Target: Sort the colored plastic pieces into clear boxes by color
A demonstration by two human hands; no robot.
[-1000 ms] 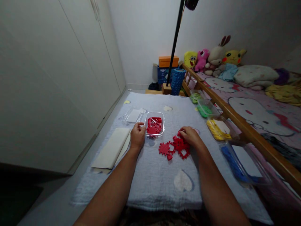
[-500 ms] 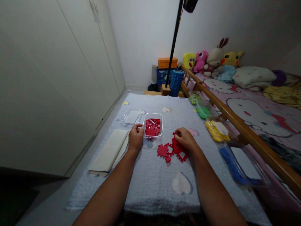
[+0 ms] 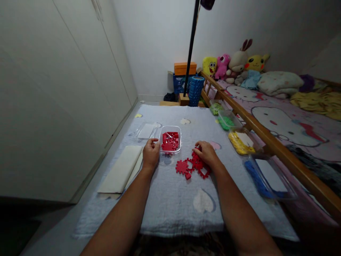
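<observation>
My left hand rests with curled fingers at the left side of a clear plastic box. Its fingertips meet or nearly meet the box wall, and what they may hold is hidden. Red interlocking plastic pieces fill the box. On the cloth to the right, my right hand bends its fingers over a red toothed piece, gripping its far edge. Beside this lie a flat red toothed piece, a red open frame piece and a small red block.
A clear lid and folded cream paper lie on the left. Along the bed rail stand boxes of blue, yellow, green and lime pieces. A lamp pole rises behind the table.
The whole view has shifted slightly, so everything appears a little farther left and higher. Both hands stay at nearly the same places beside the box and the red pieces.
</observation>
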